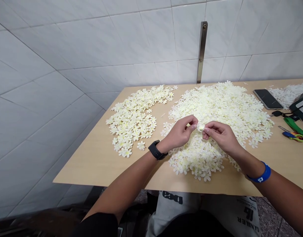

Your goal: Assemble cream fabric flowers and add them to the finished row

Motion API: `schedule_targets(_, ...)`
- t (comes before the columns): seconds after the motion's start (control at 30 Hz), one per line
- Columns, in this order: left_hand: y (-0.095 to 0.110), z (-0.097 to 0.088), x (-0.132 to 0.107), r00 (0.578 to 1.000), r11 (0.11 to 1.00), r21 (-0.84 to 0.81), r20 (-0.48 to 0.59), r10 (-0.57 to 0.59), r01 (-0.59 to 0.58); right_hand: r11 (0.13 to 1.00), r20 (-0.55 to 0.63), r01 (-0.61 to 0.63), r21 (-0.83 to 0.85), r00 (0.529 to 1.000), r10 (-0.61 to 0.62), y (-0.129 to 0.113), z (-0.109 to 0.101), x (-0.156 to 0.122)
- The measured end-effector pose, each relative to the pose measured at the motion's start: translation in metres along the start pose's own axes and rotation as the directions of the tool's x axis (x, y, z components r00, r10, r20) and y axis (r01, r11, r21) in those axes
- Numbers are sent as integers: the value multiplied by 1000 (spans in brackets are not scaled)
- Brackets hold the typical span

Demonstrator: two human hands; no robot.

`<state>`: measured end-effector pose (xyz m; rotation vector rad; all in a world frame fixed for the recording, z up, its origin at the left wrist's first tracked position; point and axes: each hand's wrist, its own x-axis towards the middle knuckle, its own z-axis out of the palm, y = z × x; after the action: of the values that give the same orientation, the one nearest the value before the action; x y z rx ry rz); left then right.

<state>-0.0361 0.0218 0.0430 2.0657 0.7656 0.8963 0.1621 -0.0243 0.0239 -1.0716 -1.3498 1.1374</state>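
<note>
My left hand (181, 132) and my right hand (220, 135) meet above a big heap of white cloth flowers (223, 108) in the middle of the wooden table (97, 158). Both hands pinch one small white flower (200, 126) between thumb and fingertips. A black watch sits on my left wrist and a blue band on my right. A thinner spread of white flowers with yellow centres (136, 115) lies to the left of my hands.
At the right of the table lie a dark phone (267, 98), scissors with green and blue handles (293, 133), a dark device and another pile of white pieces (287, 93). A tiled wall with a metal strip (202, 52) rises behind.
</note>
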Motion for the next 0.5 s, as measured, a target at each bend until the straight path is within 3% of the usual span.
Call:
schedule_targets(0.23, -1, -2, 1, 998, 999, -20, -52, 39, -40, 1000, -25, 11, 6, 1000, -11, 4, -3, 2)
schedule_targets(0.37, -4, -17, 3, 986, 998, -62, -165, 19, -30, 999, -103, 31, 4, 994, -31, 10, -11, 8)
schedule_targets(0.5, -1, -20, 4, 996, 998, 10, -68, -64, 65, 1000, -167, 8, -8, 986, -9, 10, -10, 9)
